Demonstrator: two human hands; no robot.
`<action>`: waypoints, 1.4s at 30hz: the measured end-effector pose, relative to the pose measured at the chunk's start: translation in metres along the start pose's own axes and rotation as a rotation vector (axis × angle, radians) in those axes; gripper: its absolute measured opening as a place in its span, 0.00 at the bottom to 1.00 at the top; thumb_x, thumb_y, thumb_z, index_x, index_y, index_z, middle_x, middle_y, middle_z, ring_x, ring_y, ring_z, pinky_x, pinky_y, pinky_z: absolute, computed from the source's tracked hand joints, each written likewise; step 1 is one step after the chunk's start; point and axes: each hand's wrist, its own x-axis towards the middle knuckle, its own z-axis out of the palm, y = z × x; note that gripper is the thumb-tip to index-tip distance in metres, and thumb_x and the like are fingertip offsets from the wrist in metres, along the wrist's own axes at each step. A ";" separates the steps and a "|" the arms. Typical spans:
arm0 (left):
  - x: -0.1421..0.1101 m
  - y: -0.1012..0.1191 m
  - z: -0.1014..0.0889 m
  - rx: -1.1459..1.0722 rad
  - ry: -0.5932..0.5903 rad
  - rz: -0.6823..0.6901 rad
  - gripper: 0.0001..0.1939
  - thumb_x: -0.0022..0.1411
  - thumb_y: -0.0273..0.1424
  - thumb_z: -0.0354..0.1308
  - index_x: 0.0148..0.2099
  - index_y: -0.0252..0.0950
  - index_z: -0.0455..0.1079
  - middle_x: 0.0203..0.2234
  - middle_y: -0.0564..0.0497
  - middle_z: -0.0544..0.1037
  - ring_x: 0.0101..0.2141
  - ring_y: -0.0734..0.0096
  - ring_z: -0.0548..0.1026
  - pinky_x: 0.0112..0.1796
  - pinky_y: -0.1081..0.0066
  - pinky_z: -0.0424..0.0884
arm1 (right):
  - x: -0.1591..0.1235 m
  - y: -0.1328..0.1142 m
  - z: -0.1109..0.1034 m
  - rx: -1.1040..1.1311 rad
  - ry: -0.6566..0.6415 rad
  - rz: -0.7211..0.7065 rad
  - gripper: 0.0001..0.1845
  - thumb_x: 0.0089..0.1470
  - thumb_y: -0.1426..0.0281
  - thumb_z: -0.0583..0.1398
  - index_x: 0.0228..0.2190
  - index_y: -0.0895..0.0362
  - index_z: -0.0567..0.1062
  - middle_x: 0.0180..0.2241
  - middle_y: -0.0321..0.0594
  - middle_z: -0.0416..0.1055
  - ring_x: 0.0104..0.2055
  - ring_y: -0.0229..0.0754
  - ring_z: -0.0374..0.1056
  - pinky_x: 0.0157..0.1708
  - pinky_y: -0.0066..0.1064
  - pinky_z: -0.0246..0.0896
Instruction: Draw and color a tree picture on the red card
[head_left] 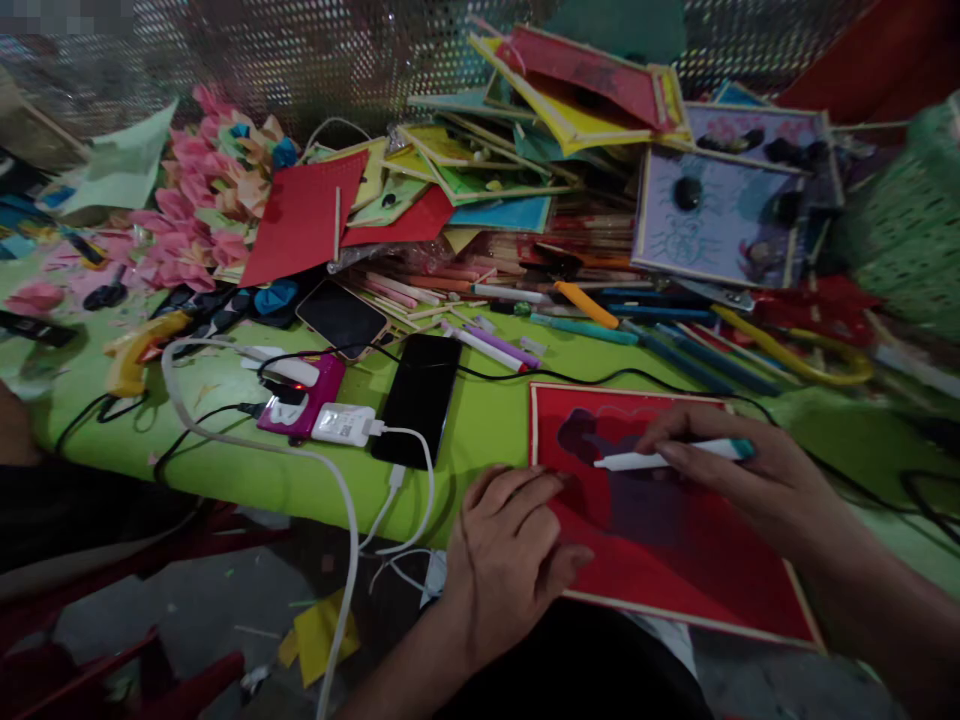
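Note:
My right hand [720, 455] is closed around a white marker pen [637, 461] with a teal end. Its tip points left, over a red sheet [697, 580] edged with thin pale wooden sticks. Purple shapes and a faint pale outline show on the upper part of that sheet. At the sheet's left edge rests my left hand [517, 540], fingers loosely bent and apart, holding nothing that I can see. The sheet lies partly on the green table and juts over its front edge above my lap. Whether the pen tip touches the sheet I cannot tell.
A black phone [418, 400] and a magenta power strip [319, 395] with plugged-in cables lie to the left. A yellow glue gun [142, 350] is farther left. Behind are pens, sticks, pink paper flowers [202, 190] and stacked framed sheets [585, 90]. A black cable crosses behind the red sheet.

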 end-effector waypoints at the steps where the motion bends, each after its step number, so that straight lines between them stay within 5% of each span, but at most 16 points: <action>1: 0.000 0.000 0.000 -0.004 0.003 0.001 0.20 0.86 0.41 0.52 0.40 0.40 0.75 0.56 0.49 0.88 0.56 0.62 0.83 0.62 0.59 0.72 | 0.000 0.000 0.000 0.005 -0.002 -0.001 0.26 0.59 0.41 0.70 0.32 0.51 0.87 0.28 0.39 0.77 0.30 0.44 0.68 0.30 0.34 0.61; 19: 0.002 0.000 0.000 -0.017 0.016 0.007 0.23 0.87 0.43 0.49 0.40 0.40 0.74 0.56 0.50 0.88 0.56 0.63 0.83 0.61 0.58 0.72 | 0.004 -0.002 -0.004 -0.040 0.110 0.001 0.28 0.58 0.39 0.70 0.30 0.51 0.85 0.28 0.40 0.78 0.30 0.44 0.68 0.30 0.35 0.58; 42: 0.000 -0.001 0.001 -0.013 0.010 0.005 0.22 0.87 0.43 0.49 0.40 0.41 0.73 0.56 0.49 0.88 0.55 0.62 0.84 0.61 0.59 0.71 | 0.001 0.001 0.002 0.010 0.014 0.011 0.25 0.60 0.42 0.71 0.32 0.51 0.87 0.28 0.38 0.77 0.30 0.43 0.69 0.30 0.33 0.60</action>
